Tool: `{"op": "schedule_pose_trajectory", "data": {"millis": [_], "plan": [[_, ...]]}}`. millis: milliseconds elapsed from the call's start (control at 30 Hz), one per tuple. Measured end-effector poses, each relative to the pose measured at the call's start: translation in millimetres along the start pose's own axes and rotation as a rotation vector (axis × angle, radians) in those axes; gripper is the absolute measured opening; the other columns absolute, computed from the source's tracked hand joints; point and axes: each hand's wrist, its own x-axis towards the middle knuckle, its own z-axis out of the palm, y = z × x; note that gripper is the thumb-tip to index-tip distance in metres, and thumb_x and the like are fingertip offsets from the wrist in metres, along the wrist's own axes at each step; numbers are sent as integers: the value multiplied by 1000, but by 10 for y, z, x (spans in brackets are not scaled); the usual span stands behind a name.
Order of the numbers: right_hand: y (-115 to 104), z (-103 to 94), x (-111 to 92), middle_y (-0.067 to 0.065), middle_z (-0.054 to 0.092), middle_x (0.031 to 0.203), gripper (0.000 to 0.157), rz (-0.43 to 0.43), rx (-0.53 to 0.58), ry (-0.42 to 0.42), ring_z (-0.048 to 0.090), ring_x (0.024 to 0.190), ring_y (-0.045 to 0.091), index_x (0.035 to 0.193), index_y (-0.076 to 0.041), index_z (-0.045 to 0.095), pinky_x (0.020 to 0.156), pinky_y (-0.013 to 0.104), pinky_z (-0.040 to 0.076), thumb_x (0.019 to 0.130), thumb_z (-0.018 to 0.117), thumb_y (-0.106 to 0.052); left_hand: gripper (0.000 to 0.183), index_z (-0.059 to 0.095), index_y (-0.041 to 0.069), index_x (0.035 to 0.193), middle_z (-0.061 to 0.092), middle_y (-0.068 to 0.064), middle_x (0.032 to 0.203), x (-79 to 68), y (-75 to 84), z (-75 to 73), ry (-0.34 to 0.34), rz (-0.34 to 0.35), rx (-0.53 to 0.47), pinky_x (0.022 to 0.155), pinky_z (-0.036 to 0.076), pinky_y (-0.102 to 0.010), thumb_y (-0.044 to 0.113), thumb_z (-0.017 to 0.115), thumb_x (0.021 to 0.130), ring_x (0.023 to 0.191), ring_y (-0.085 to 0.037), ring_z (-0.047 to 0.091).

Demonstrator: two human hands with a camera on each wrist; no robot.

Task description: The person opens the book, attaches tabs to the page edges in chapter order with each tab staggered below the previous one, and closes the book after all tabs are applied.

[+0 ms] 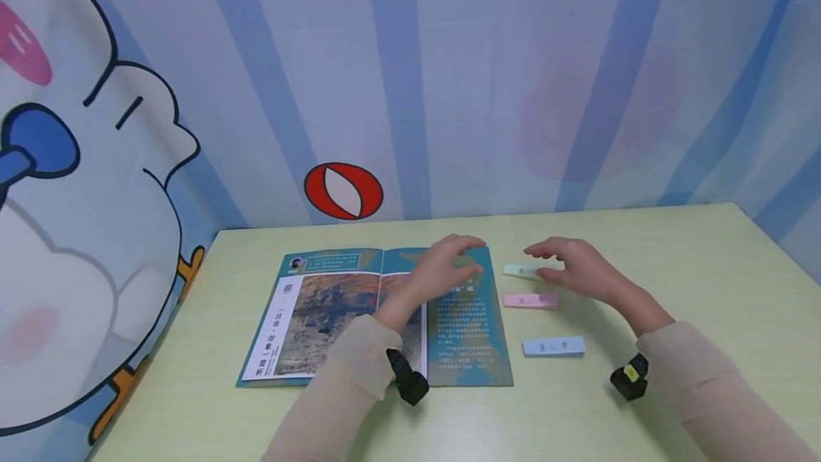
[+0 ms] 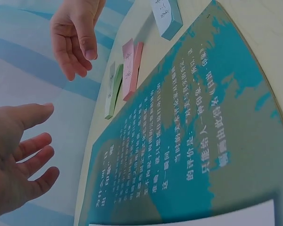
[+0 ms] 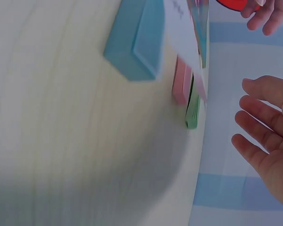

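An open booklet lies flat, with a painting printed across its left page and fold, and white text on its teal right page. Above that right page hovers my left hand, fingers loosely bent and holding nothing. My right hand is held in the air near the green sticky-note pad, hiding part of it, with a gap between thumb and fingers. Nearer to me lie a pink sticky-note pad and a blue sticky-note pad. Each pad has handwriting on its top; the blue one stands apart from the other two.
The pale wooden table reaches back to a blue-striped curtain. A cartoon figure is printed on the cloth at the left, and a red-and-white ball shape behind the booklet. Black cameras are strapped to both wrists.
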Motion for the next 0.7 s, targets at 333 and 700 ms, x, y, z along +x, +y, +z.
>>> {"op": "schedule_pose_trajectory", "data": {"millis": [333, 700], "plan": [[180, -40, -32, 23, 62, 111, 36, 61, 34, -36, 58, 94, 34, 118, 9, 58, 79, 47, 50, 84, 64, -1, 43, 50, 6, 133, 53, -13, 125, 202, 17, 208, -63, 3, -6, 89, 44, -32, 11, 61, 91, 110, -27, 52], [297, 52, -1, 17, 63, 100, 42, 131, 76, -95, 58, 87, 27, 118, 10, 58, 74, 40, 52, 79, 69, -2, 40, 53, 6, 131, 56, -12, 124, 344, -66, 501, -43, -17, -65, 88, 46, -26, 10, 59, 92, 109, -22, 54]]}}
